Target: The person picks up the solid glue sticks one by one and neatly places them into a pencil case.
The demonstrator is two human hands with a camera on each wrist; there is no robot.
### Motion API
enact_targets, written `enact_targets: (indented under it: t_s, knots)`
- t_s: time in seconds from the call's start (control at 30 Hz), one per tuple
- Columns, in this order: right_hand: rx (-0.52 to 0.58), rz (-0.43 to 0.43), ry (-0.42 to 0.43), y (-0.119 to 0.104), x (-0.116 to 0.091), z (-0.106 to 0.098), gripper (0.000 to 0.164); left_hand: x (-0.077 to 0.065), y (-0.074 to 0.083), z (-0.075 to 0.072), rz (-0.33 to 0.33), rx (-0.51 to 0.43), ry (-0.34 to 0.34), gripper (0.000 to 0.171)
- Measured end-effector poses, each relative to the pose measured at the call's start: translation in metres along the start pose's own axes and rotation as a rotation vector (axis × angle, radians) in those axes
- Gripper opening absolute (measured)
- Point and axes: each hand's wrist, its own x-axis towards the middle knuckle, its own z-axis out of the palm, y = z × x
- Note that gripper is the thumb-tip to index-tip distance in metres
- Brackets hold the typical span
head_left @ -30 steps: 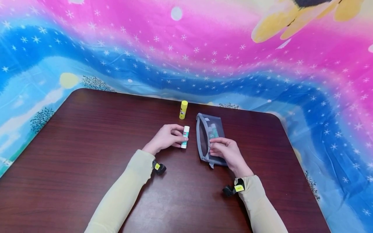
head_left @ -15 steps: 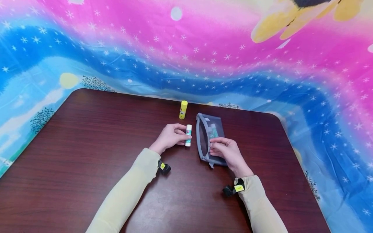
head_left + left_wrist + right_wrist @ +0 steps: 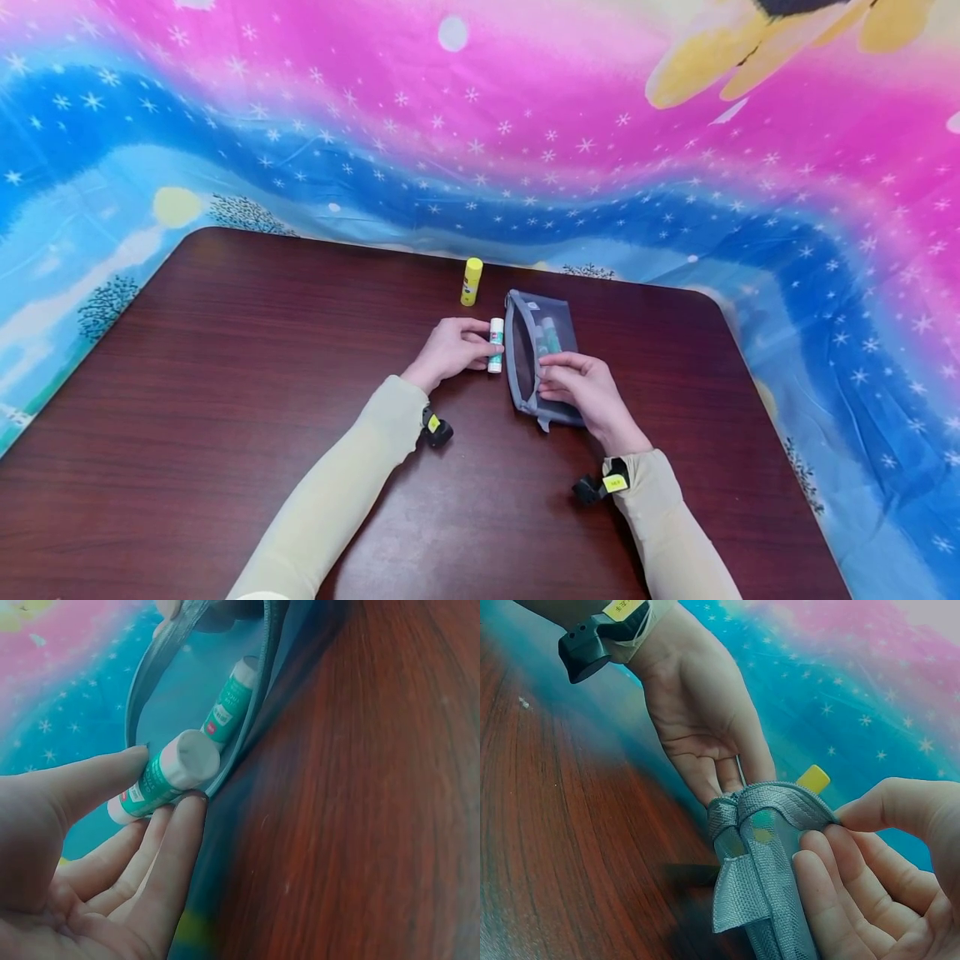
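Note:
In the head view my left hand (image 3: pixel 448 350) pinches a glue stick (image 3: pixel 496 346) with white ends and a green label, between thumb and fingertips. It stands upright just left of the mouth of a grey mesh zip pouch (image 3: pixel 512 371). A second green-and-white glue stick (image 3: pixel 231 701) lies inside the pouch, visible through the opening in the left wrist view. My right hand (image 3: pixel 588 392) grips the pouch's near rim between thumb and fingers, and the zip mouth gapes. The right wrist view shows those fingers (image 3: pixel 847 855) on the zip edge; the held glue stick is mostly hidden there.
A yellow glue stick (image 3: pixel 471 282) stands upright near the table's back edge, behind my left hand. The dark wood table (image 3: pixel 225 375) meets a colourful patterned cloth (image 3: pixel 375 150) along its back and sides. Small black cameras (image 3: pixel 437 429) sit on both wrists.
My left hand has carried the glue stick rightward and slightly farther back, up close to the pouch's mouth. The right hand and the pouch have stayed in place.

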Motion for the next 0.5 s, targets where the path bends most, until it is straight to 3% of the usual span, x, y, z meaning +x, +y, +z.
enact_targets:
  t_s: [0.5]
  knots:
    - [-0.004,0.001,0.003,0.000,0.001,-0.001,0.033,0.010,0.007,0.016,-0.036,0.029,0.010,0.053]
